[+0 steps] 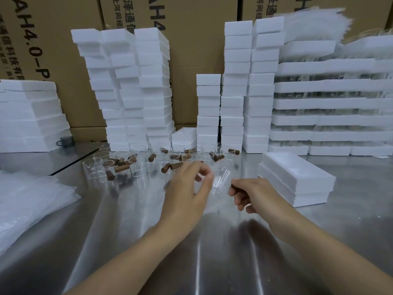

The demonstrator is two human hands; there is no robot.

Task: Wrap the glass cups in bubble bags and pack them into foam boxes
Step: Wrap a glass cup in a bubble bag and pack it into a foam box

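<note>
Between my hands, just above the steel table, is a clear glass cup (222, 177) with a brown wooden handle, blurred and partly inside a transparent bubble bag (214, 201). My right hand (246, 193) grips the cup's handle. My left hand (189, 186) pinches the bag's edge beside the cup. Several more glass cups (136, 160) with wooden handles stand and lie behind my hands. A pile of bubble bags (29, 201) lies at the left. Two stacked foam boxes (295, 179) sit at the right.
Tall stacks of white foam boxes (136, 86) line the back of the steel table (191, 252), with cardboard cartons (191, 60) behind them. Foam trays of glassware (331, 107) are stacked at the far right. A small grey cup (64, 142) sits at the left.
</note>
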